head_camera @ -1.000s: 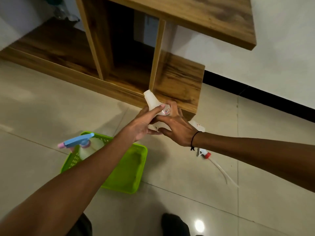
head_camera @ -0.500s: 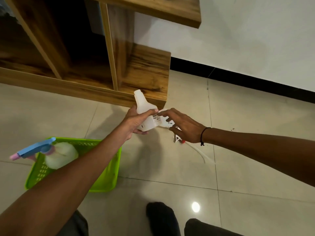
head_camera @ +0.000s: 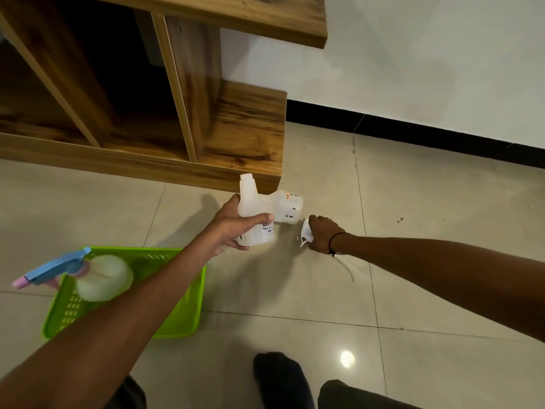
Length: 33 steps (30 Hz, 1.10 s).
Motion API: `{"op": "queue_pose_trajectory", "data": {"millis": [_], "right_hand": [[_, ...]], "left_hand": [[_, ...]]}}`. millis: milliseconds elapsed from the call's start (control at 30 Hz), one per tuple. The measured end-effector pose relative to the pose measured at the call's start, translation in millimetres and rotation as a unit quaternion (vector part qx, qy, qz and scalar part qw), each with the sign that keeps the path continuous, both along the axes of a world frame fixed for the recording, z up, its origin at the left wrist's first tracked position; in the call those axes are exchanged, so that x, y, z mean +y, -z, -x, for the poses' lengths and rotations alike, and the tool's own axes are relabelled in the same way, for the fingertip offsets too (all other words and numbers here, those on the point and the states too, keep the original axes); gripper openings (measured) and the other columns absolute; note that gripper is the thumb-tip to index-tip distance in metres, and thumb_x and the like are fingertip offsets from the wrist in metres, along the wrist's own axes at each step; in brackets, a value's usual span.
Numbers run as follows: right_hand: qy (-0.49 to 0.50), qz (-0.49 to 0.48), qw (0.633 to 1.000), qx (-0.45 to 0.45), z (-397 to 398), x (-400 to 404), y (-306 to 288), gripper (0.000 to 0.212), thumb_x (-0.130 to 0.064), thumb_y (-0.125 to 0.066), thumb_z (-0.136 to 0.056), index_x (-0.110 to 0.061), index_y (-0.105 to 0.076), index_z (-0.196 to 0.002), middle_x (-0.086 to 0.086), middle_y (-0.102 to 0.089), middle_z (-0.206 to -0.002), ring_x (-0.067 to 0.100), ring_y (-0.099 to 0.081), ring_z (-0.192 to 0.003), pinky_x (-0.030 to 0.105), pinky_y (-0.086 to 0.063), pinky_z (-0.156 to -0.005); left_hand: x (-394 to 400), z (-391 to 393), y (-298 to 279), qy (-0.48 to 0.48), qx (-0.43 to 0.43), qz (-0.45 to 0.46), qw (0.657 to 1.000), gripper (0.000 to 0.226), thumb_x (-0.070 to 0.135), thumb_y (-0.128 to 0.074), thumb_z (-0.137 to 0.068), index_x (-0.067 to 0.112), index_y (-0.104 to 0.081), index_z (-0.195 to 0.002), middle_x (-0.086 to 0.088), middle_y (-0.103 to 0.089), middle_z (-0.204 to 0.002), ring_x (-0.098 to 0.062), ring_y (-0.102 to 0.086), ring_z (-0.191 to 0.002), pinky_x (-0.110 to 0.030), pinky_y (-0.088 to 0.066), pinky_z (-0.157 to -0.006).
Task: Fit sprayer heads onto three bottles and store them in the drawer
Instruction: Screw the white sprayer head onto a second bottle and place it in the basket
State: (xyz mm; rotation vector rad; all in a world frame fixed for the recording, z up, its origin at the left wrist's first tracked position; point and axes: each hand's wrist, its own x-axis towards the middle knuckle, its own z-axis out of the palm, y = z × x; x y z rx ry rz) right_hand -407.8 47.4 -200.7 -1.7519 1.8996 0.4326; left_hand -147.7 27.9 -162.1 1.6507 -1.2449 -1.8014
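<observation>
My left hand (head_camera: 233,227) grips a white open-necked bottle (head_camera: 250,208) and holds it above the floor, neck pointing up. A second white bottle (head_camera: 289,210) lies on the tiles just behind it. My right hand (head_camera: 324,234) is closed on a white sprayer head (head_camera: 305,235) low over the floor, and its thin tube (head_camera: 346,268) trails toward me. A third bottle (head_camera: 101,277) with a blue and pink sprayer head (head_camera: 51,270) rests in the green basket (head_camera: 177,314).
A wooden cabinet (head_camera: 236,128) with open compartments stands on the tiled floor at the back left. A white wall with a black skirting (head_camera: 413,128) runs along the right. My foot in a dark sock (head_camera: 280,376) is near the bottom edge.
My right hand left the bottle, dropped to the floor at the right and closed on the sprayer head. My left hand kept the bottle. The second bottle came into sight.
</observation>
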Motion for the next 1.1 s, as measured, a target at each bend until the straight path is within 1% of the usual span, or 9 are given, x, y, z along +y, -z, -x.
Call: {"op": "queue_pose_trajectory", "data": {"millis": [67,167,300,533,600,700,800,967,1100], "right_hand": [[0.022,0.013,1.000,-0.006,0,5,11,0.032,-0.018,-0.062,-0.095,-0.005,-0.053,-0.124,0.018,-0.063,-0.129,0.039,-0.059,-0.119,0.045,-0.055,-0.096],[0.047,0.050,0.998,0.000,-3,11,16,0.029,-0.015,-0.058,-0.095,-0.006,-0.050,-0.121,0.017,-0.066,-0.119,0.040,-0.065,-0.107,0.043,-0.057,-0.088],[0.039,0.045,0.998,0.001,-8,15,13,0.052,-0.014,-0.068,-0.088,-0.006,-0.036,-0.128,0.020,-0.066,-0.115,0.044,-0.068,-0.099,0.043,-0.056,-0.079],[0.148,0.051,0.985,-0.066,-6,-1,1,0.050,-0.028,-0.061,-0.100,0.003,-0.045,-0.136,0.024,-0.060,-0.132,0.043,-0.064,-0.119,0.044,-0.054,-0.088],[0.218,0.047,0.966,-0.127,-2,-5,-5,0.041,-0.023,-0.063,-0.100,0.005,-0.056,-0.129,0.022,-0.064,-0.122,0.040,-0.071,-0.108,0.043,-0.061,-0.086],[0.282,0.057,0.939,-0.187,2,-11,-17,0.014,-0.009,-0.072,-0.092,0.004,-0.068,-0.095,0.020,-0.070,-0.097,0.028,-0.073,-0.075,0.026,-0.062,-0.066],[0.325,0.081,0.909,-0.248,4,-18,-32,0.026,-0.009,-0.078,-0.090,-0.010,-0.059,-0.072,0.014,-0.070,-0.088,0.031,-0.076,-0.079,0.028,-0.060,-0.075],[0.380,0.135,0.837,-0.370,2,-36,-61,0.029,-0.013,-0.081,-0.089,-0.011,-0.054,-0.079,0.006,-0.069,-0.089,0.036,-0.080,-0.091,0.043,-0.063,-0.096],[0.388,0.197,0.794,-0.425,2,-48,-80,0.029,-0.019,-0.077,-0.093,0.007,-0.065,-0.100,0.015,-0.078,-0.108,0.030,-0.081,-0.087,0.045,-0.061,-0.101]], "left_hand": [[4,-5,3,0.016,-0.014,0.006,1.000,0.070,0.055,-0.093,-0.054,0.043,-0.058,-0.114,0.011,-0.072,-0.114,-0.017,-0.070,-0.105,-0.041,-0.068,-0.062],[10,-12,6,0.055,-0.050,0.033,0.997,0.077,0.054,-0.094,-0.059,0.045,-0.056,-0.125,0.009,-0.071,-0.119,-0.019,-0.069,-0.109,-0.034,-0.064,-0.057],[10,-17,5,0.082,-0.081,0.048,0.992,0.081,0.051,-0.095,-0.064,0.045,-0.052,-0.132,0.008,-0.069,-0.121,-0.021,-0.068,-0.112,-0.033,-0.062,-0.055],[9,-18,9,0.127,-0.120,0.101,0.979,0.089,0.049,-0.095,-0.069,0.034,-0.049,-0.144,0.003,-0.068,-0.130,-0.025,-0.065,-0.120,-0.051,-0.062,-0.096],[10,-16,9,0.148,-0.134,0.113,0.973,0.093,0.051,-0.095,-0.069,0.031,-0.048,-0.146,0.002,-0.067,-0.133,-0.025,-0.064,-0.122,-0.051,-0.058,-0.103],[13,-12,9,0.176,-0.154,0.128,0.964,0.092,0.054,-0.094,-0.068,0.031,-0.048,-0.145,0.003,-0.067,-0.133,-0.026,-0.063,-0.122,-0.049,-0.056,-0.103],[15,-7,9,0.212,-0.177,0.142,0.951,0.090,0.057,-0.093,-0.066,0.033,-0.048,-0.141,0.003,-0.066,-0.130,-0.027,-0.064,-0.118,-0.048,-0.058,-0.099],[20,-1,13,0.257,-0.210,0.161,0.929,0.077,0.061,-0.092,-0.063,0.043,-0.044,-0.120,0.006,-0.064,-0.122,-0.025,-0.062,-0.112,-0.037,-0.052,-0.083],[23,2,15,0.277,-0.228,0.173,0.917,0.082,0.062,-0.092,-0.064,0.033,-0.048,-0.128,0.004,-0.065,-0.125,-0.026,-0.061,-0.113,-0.040,-0.053,-0.086]]}}
